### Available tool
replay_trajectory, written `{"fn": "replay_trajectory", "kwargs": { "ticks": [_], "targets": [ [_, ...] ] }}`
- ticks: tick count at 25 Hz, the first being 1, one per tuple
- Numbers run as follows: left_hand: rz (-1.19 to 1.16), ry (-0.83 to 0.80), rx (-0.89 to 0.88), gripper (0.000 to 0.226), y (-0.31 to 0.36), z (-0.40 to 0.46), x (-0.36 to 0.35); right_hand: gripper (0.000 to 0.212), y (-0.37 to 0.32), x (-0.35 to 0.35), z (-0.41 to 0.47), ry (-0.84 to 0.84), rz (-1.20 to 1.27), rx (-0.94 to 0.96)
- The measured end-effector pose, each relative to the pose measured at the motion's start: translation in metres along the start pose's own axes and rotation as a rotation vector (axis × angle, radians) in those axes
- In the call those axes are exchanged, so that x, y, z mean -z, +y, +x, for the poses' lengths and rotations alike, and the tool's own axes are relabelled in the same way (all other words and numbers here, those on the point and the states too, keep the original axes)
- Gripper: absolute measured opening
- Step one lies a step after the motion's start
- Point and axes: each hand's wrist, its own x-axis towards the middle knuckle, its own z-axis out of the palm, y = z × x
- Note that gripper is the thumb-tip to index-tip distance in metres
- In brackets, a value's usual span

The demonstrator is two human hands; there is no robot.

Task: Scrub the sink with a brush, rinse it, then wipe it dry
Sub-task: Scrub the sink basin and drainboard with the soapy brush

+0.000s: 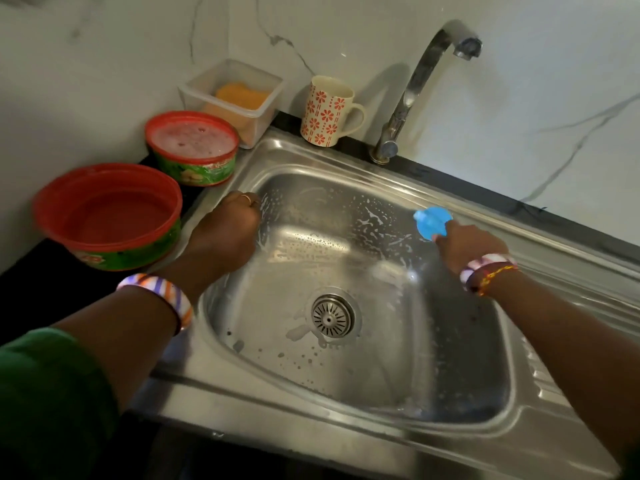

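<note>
The right hand (465, 242) had its grip curled round a blue brush (431, 221), pressing it against the back right rim of the sink (363, 403). The left hand (227, 226) was curled into a fist on the sink's left rim, near the back left corner; whether it held anything could not be told. Both wrists wore striped bangles, and the right also had a red and yellow thread. Soapy streaks and drops lay over the basin walls and floor, with the drain (332, 317) in the middle. A tap (415, 88) stood at the back edge, and beside it a flowered mug (327, 110). On the dark tabletop (20, 285) to the left sat two red-rimmed tubs, the near tub (110, 216) holding water and the far tub (192, 148) foam, and behind them a clear box (232, 98) with an orange sponge
</note>
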Motion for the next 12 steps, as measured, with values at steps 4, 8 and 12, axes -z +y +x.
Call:
{"fn": "replay_trajectory", "kwargs": {
  "ticks": [4, 8, 12],
  "targets": [
    [-0.143, -0.116, -0.011, 0.031, -0.003, -0.008, -0.002, 0.015, -0.062, 0.065, -0.001, 0.004, 0.897, 0.079],
    [-0.093, -0.144, -0.111, 0.035, -0.014, -0.032, -0.005, 0.008, -0.166, 0.106, 0.004, 0.063, 1.216, 0.350],
    [0.031, -0.110, -0.141, 0.042, -0.006, -0.039, 0.000, 0.007, -0.259, 0.108, 0.026, 0.094, 1.008, 0.520]
  ]
}}
